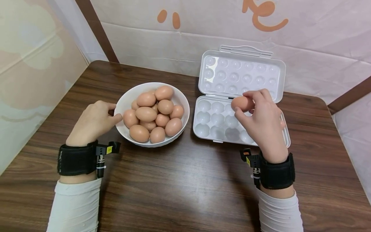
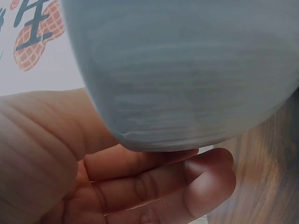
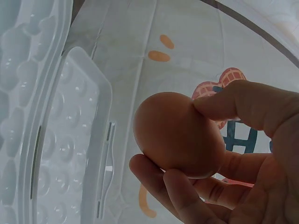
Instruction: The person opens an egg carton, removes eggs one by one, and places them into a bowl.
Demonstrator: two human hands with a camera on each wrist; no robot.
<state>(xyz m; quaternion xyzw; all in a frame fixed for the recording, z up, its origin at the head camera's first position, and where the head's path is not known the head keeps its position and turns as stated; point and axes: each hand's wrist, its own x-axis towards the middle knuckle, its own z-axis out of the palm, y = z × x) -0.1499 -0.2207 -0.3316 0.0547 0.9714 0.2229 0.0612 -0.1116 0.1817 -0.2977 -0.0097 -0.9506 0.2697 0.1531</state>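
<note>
My right hand (image 1: 263, 124) pinches a brown egg (image 1: 241, 103) between thumb and fingers, above the open white egg carton (image 1: 213, 141). In the right wrist view the held egg (image 3: 175, 133) is clear of the carton (image 3: 93, 116). At the carton's right end a bit of another brown egg (image 1: 282, 124) shows behind the hand; the other cups near it are hidden. On the left, my left hand (image 1: 93, 121) grips the side of a white bowl (image 1: 150, 145) piled with several brown eggs (image 1: 146, 114). The left wrist view shows fingers (image 2: 140, 189) curled beneath the bowl's wall (image 2: 187, 84).
Bowl and carton stand side by side on a dark wood table (image 1: 174, 183). The carton's dimpled lid (image 1: 242, 69) is raised at the back, close to a printed cloth backdrop (image 1: 203, 25). Several cups on the carton's left hold nothing.
</note>
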